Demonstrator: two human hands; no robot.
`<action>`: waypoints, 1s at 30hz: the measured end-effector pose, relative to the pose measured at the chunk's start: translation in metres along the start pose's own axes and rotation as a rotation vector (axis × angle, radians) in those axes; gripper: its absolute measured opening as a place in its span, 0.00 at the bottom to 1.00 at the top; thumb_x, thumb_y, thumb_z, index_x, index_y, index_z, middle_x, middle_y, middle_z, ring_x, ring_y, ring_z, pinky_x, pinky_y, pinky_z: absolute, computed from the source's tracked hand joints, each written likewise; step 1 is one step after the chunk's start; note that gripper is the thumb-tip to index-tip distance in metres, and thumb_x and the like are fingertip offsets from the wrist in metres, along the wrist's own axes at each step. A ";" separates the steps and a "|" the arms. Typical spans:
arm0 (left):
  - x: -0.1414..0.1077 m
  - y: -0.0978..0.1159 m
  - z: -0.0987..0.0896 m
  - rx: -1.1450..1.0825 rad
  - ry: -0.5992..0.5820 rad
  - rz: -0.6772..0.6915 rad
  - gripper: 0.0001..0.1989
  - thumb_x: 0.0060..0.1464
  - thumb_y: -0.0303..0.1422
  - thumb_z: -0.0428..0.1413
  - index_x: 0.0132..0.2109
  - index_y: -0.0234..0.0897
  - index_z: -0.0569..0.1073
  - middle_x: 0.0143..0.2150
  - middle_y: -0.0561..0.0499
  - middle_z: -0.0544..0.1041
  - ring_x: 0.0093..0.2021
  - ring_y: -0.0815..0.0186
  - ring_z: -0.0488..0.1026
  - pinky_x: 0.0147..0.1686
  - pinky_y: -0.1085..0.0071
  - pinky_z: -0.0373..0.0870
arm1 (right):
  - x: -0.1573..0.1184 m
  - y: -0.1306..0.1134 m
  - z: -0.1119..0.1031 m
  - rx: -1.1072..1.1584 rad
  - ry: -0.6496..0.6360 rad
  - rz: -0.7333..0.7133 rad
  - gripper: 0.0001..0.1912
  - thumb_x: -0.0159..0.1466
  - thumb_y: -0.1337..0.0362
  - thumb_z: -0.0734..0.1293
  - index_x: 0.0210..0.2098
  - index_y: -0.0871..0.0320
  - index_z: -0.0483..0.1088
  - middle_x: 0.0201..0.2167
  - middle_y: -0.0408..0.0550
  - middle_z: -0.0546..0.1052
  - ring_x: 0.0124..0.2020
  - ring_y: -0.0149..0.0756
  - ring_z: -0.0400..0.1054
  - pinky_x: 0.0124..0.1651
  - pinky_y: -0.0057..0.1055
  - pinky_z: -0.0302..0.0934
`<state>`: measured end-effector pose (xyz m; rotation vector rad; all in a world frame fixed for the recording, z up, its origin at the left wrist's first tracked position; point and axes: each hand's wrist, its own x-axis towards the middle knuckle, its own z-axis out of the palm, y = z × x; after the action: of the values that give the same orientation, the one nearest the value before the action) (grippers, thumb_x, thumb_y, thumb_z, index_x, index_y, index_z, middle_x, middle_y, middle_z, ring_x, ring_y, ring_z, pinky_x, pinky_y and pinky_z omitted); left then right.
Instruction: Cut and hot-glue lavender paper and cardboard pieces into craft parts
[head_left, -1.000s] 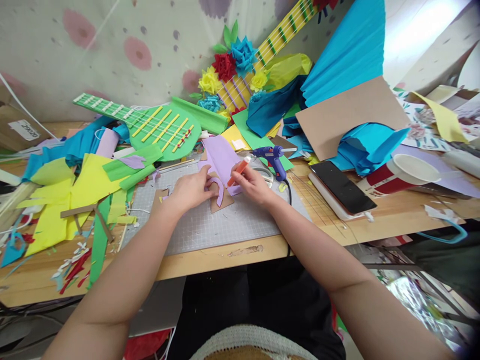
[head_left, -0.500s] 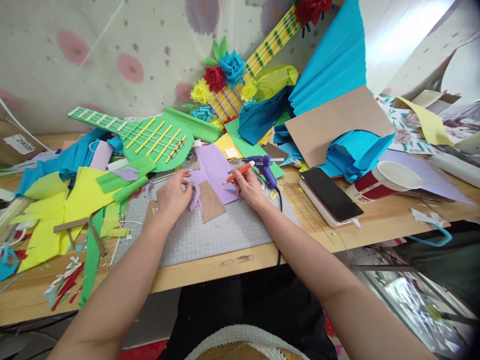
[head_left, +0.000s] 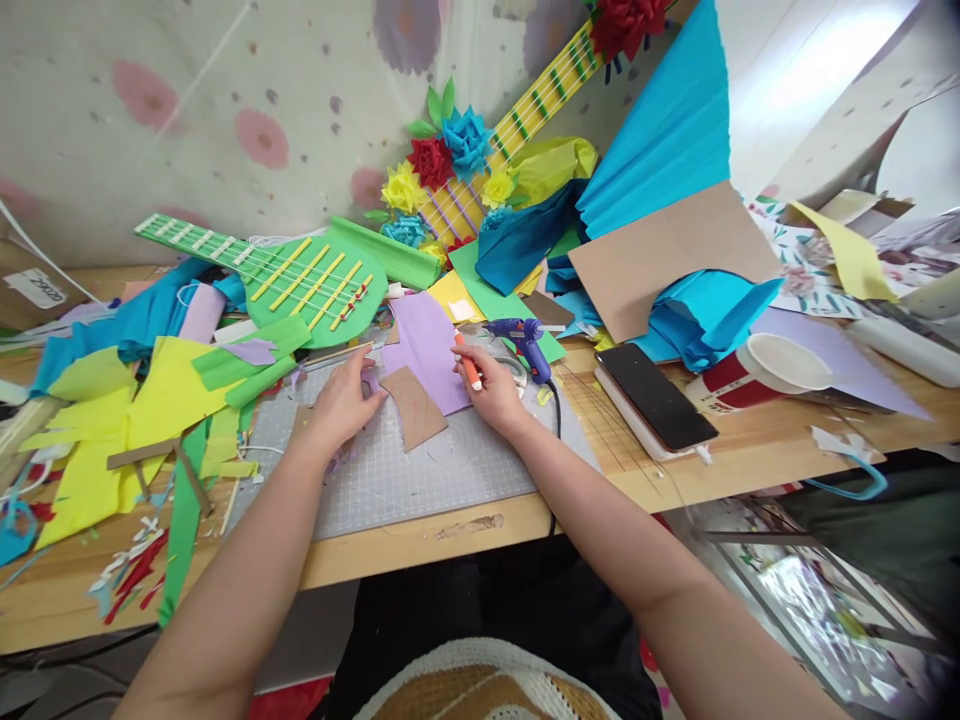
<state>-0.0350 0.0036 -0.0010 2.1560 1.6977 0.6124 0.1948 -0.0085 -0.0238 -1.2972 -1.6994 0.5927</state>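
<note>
At the far left, creased yellow paper sheets (head_left: 176,385) are lying in ragged, overlapping pieces, and behind them a flat, round-bodied green guitar (head_left: 300,285) is showing thin pale strings and glued yellow strips. On the gridded grey cutting mat (head_left: 480,485), the left hand (head_left: 346,400) is resting with fingers loosely curved and thumb well apart; a narrow purple strip (head_left: 370,380) is showing in that gap, though I cannot tell whether the hand is gripping it. Just right of the thumb, a smooth brown cardboard piece (head_left: 415,408) with one curved edge is lying flat between the hands, partly overlapping a matt purple sheet (head_left: 424,345) that is stretching toward the far side. The right hand (head_left: 491,390) is closing its fingers round a slim orange marker (head_left: 468,366), tilted above the sheet's right edge. Just beyond that hand, a blue plastic glue gun (head_left: 531,350) is lying on its side. Farther right, a glossy black phone (head_left: 658,397) is lying near a tilted red-and-white cup (head_left: 731,385), and pleated blue paper (head_left: 664,130) is fanning out behind them.
</note>
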 end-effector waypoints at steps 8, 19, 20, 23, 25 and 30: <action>-0.001 0.008 -0.001 0.156 0.194 0.021 0.28 0.47 0.31 0.53 0.58 0.36 0.60 0.56 0.41 0.67 0.59 0.54 0.60 0.60 0.56 0.50 | -0.001 -0.006 -0.003 -0.230 -0.094 -0.123 0.27 0.56 0.76 0.53 0.53 0.57 0.64 0.44 0.50 0.74 0.48 0.39 0.65 0.50 0.37 0.59; -0.015 0.024 0.021 0.159 -0.163 0.221 0.58 0.31 0.57 0.59 0.65 0.33 0.47 0.63 0.33 0.57 0.63 0.45 0.52 0.61 0.48 0.40 | 0.023 -0.022 0.009 -0.490 -0.247 -0.097 0.34 0.55 0.75 0.53 0.62 0.65 0.52 0.51 0.57 0.70 0.47 0.45 0.63 0.50 0.43 0.59; -0.014 0.022 0.017 0.154 -0.154 0.232 0.58 0.31 0.56 0.60 0.65 0.34 0.47 0.63 0.34 0.58 0.62 0.45 0.53 0.61 0.49 0.40 | 0.029 -0.024 0.011 -0.489 -0.239 -0.091 0.33 0.55 0.74 0.53 0.62 0.64 0.53 0.51 0.58 0.70 0.47 0.46 0.64 0.50 0.43 0.59; -0.011 0.014 -0.003 0.118 -0.112 0.219 0.57 0.32 0.53 0.61 0.65 0.35 0.46 0.63 0.36 0.57 0.62 0.46 0.53 0.61 0.51 0.44 | 0.047 -0.030 0.016 -0.418 -0.181 -0.100 0.30 0.55 0.72 0.56 0.59 0.63 0.56 0.50 0.57 0.71 0.45 0.45 0.65 0.49 0.43 0.60; -0.010 0.006 -0.017 0.047 -0.081 0.146 0.56 0.34 0.51 0.61 0.66 0.37 0.44 0.65 0.37 0.54 0.64 0.48 0.52 0.60 0.53 0.49 | 0.057 -0.034 0.021 -0.305 -0.130 -0.080 0.27 0.55 0.72 0.56 0.56 0.61 0.59 0.48 0.55 0.72 0.43 0.42 0.67 0.48 0.42 0.61; -0.006 -0.008 -0.024 -0.081 -0.159 0.142 0.55 0.34 0.46 0.63 0.66 0.42 0.43 0.66 0.40 0.52 0.65 0.52 0.51 0.59 0.57 0.53 | 0.060 -0.036 0.034 -0.047 -0.057 -0.019 0.24 0.57 0.74 0.52 0.52 0.58 0.61 0.43 0.50 0.75 0.43 0.37 0.68 0.46 0.37 0.61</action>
<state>-0.0548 -0.0001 0.0149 2.2177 1.4241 0.5216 0.1442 0.0398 0.0102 -1.3072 -1.7802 0.5871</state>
